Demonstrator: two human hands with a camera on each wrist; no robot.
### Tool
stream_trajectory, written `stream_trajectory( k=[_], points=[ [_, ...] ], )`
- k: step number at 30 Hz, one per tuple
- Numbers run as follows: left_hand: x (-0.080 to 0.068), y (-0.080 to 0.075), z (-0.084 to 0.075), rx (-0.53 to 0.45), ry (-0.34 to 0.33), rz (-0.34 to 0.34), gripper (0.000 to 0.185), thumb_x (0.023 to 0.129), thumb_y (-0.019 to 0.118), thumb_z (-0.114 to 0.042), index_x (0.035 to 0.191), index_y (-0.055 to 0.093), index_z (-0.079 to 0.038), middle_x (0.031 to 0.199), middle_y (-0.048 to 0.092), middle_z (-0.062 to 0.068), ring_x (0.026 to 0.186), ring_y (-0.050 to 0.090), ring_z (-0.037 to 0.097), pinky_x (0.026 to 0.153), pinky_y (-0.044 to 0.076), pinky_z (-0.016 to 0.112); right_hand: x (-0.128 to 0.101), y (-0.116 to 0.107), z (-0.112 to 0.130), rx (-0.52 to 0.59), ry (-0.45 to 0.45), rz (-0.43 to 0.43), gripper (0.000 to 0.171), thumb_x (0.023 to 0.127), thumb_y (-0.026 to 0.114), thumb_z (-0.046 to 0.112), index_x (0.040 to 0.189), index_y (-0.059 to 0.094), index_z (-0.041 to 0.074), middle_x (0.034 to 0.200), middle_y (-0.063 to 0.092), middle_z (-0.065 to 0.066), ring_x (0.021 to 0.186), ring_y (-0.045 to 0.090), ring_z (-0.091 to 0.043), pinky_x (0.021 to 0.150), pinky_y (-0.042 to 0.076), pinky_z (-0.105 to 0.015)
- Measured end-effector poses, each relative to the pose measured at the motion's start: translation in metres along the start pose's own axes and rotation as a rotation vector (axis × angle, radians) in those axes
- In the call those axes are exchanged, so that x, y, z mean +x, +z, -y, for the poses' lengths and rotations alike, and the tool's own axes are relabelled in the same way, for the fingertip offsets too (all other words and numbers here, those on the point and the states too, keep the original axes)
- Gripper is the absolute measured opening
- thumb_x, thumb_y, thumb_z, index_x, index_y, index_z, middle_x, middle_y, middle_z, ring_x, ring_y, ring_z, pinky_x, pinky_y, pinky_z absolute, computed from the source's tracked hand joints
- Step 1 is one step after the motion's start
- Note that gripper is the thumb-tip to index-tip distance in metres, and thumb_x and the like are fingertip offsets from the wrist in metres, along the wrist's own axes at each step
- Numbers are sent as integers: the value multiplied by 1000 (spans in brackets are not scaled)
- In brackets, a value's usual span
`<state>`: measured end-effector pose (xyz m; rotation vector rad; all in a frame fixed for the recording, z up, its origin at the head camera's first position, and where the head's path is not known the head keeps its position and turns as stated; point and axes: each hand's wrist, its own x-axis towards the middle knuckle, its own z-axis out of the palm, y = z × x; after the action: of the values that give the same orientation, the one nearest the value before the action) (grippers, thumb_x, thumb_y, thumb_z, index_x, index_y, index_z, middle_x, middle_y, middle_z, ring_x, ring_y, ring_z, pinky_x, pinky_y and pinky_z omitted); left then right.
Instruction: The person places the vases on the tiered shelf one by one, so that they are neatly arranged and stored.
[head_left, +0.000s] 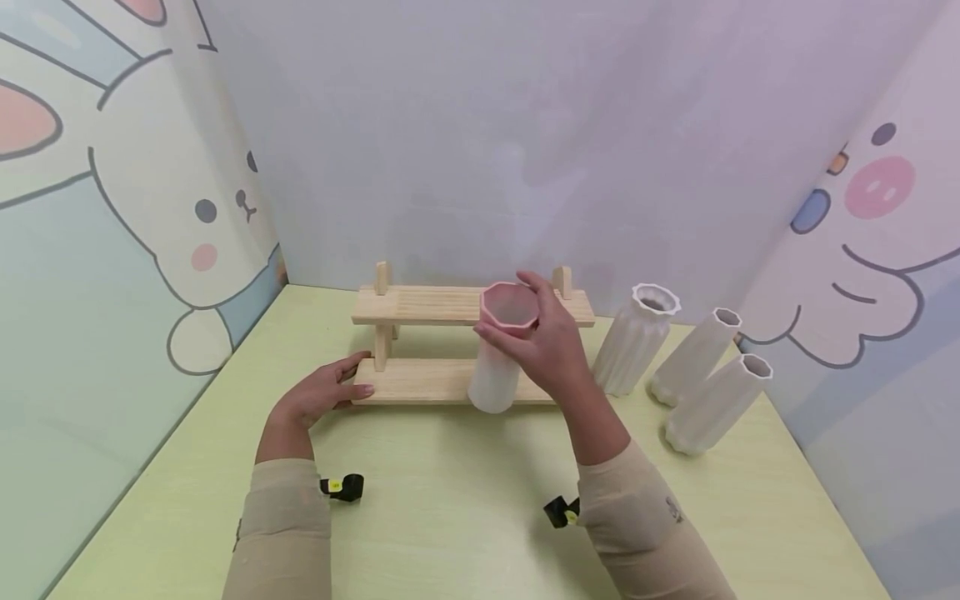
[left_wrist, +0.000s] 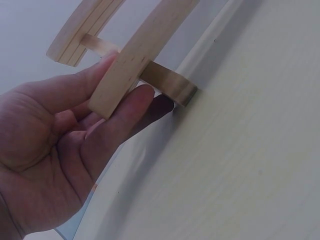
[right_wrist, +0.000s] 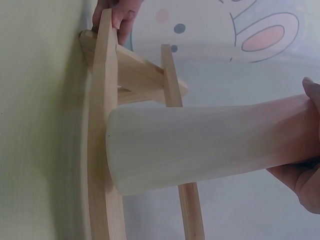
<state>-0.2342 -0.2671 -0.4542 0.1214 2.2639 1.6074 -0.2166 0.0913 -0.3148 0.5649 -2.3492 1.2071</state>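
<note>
A two-tier wooden rack (head_left: 420,304) stands at the middle back of the pale green table (head_left: 450,500). My left hand (head_left: 362,375) holds the left end of its lower shelf between thumb and fingers; the left wrist view shows the board end (left_wrist: 135,55) lying in that hand (left_wrist: 125,82). With my right hand (head_left: 525,333) I grip a tall vase (head_left: 495,379), pink at the rim and white below, near its top. Its base is at the front edge of the lower shelf; contact is unclear. In the right wrist view the vase (right_wrist: 200,145) lies across the rack (right_wrist: 100,150), held by that hand (right_wrist: 307,135).
Three white ribbed vases stand right of the rack: a wide one (head_left: 633,342) closest, then two slimmer ones (head_left: 693,354) (head_left: 716,404). Cartoon-printed walls close in the table on the left, back and right.
</note>
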Motion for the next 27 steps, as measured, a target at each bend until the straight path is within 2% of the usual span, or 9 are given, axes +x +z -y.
stream_trajectory(
  k=[10,18,27],
  points=[
    [6,-2,5,6,-12,0,85,81,71,-35,148,21,-24,151,20,6,116,48,26,92,44,41,3,6,1,-10,-17,-10,88,66,73,59,137,40,20,107,57,-6,70,60,-11,60,52,-28],
    [6,-1,3,5,-24,-1,84,81,71,-33,148,21,-24,151,22,6,116,48,26,93,44,42,7,12,3,1,0,16,89,66,72,61,138,40,19,95,61,-3,63,60,-6,58,51,-29],
    [5,-1,1,-6,-24,2,85,81,71,-32,149,20,-23,150,22,6,115,49,27,92,44,41,13,18,4,47,-30,30,87,68,72,58,138,38,21,92,62,-3,62,61,-2,59,50,-29]
  ],
)
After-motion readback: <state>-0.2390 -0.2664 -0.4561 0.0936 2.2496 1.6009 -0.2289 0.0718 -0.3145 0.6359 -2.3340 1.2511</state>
